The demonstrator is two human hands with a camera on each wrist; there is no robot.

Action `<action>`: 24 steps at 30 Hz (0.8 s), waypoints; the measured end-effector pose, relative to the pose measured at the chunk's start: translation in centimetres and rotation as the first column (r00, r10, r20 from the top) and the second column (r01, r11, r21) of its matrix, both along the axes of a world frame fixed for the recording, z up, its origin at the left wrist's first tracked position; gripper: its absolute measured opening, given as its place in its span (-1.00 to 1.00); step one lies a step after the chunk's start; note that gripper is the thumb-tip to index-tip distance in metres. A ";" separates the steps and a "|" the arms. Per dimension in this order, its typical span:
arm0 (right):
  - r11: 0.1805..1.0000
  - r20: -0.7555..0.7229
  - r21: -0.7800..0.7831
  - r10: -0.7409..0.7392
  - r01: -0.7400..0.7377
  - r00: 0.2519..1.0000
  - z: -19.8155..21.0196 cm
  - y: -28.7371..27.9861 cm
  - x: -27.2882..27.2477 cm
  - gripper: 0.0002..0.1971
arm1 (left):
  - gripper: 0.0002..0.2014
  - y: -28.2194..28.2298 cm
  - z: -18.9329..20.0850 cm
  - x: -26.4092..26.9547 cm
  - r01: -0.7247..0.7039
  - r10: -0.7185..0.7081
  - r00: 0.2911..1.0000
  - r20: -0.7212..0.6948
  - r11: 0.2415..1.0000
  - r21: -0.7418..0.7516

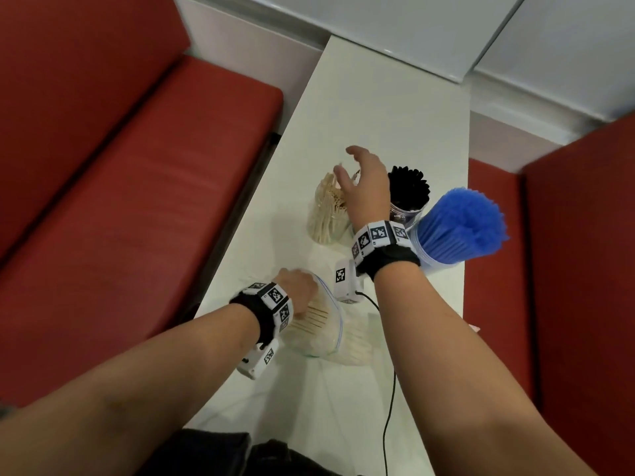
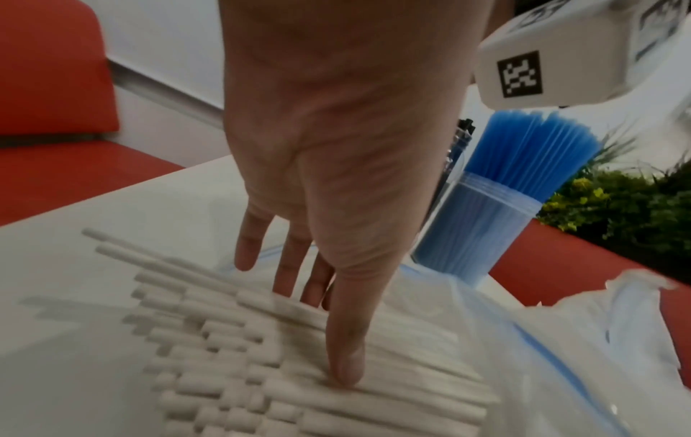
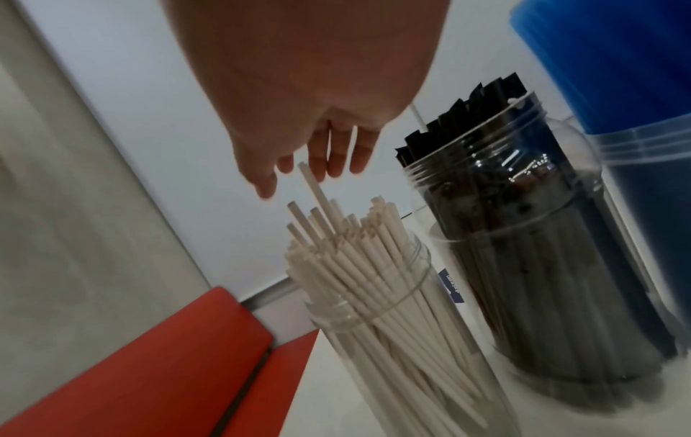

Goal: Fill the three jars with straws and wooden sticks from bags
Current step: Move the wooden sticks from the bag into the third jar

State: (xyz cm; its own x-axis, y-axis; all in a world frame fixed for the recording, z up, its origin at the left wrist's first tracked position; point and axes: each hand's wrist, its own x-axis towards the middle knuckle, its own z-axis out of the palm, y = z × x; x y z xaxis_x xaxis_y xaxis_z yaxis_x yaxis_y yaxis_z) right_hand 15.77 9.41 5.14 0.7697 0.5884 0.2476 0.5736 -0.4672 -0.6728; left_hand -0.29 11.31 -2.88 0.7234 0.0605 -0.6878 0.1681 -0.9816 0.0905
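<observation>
Three jars stand on the counter (image 1: 378,108), all loaded. Right hand (image 3: 299,118), fingers loose and empty, hovers over the stick jar (image 3: 392,340); one stick (image 3: 318,189) stands proud. Left hand (image 2: 336,177) lies flat on sticks in the bag (image 2: 561,369). Risk: a brush tips the proud stick out or rocks the jar.

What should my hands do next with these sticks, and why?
Probably bring the right hand down to tap the raised wooden sticks level in their jar. It hovers open just above them, holding nothing, and a few stand higher than the rest. Meanwhile the left hand rests with straight fingers on the sticks in the bag, so more remain to gather.
</observation>
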 end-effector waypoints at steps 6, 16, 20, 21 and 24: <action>0.799 0.028 -0.587 0.184 -0.133 0.983 -3.0 -0.2 -1.5 -0.25 | -0.68 -0.5 -0.1 -0.1 0.001 -0.003 0.999 0.037 0.999 0.053; 0.996 -0.287 0.059 0.086 -0.072 0.954 -1.2 -4.1 -4.5 -0.66 | -0.69 -0.6 2.5 -0.8 0.093 -0.104 0.993 0.060 0.982 0.161; 0.955 -0.582 -0.139 0.136 -0.263 0.802 -2.8 -6.2 -7.1 -0.59 | -0.69 -0.7 4.7 -0.4 0.102 -0.121 0.990 0.066 0.966 0.236; 0.937 -0.627 -0.169 0.135 -0.304 0.767 -3.1 -6.6 -7.7 -0.57 | -0.69 -0.7 5.3 -0.3 0.116 -0.135 0.989 0.053 0.956 0.270; 0.920 -0.726 -0.147 0.150 -0.364 0.671 -3.8 -7.6 -8.9 -0.48 | -0.70 -0.7 7.2 -0.4 0.112 -0.109 0.994 -0.026 0.936 0.335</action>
State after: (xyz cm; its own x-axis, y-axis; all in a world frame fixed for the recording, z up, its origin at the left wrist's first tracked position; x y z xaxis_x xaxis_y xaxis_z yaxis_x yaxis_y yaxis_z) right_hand 6.89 1.79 1.33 0.4623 0.7463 -0.4788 0.1207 -0.5879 -0.7999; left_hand -0.74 10.60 4.36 0.7338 0.2084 -0.6467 0.0565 -0.9672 -0.2475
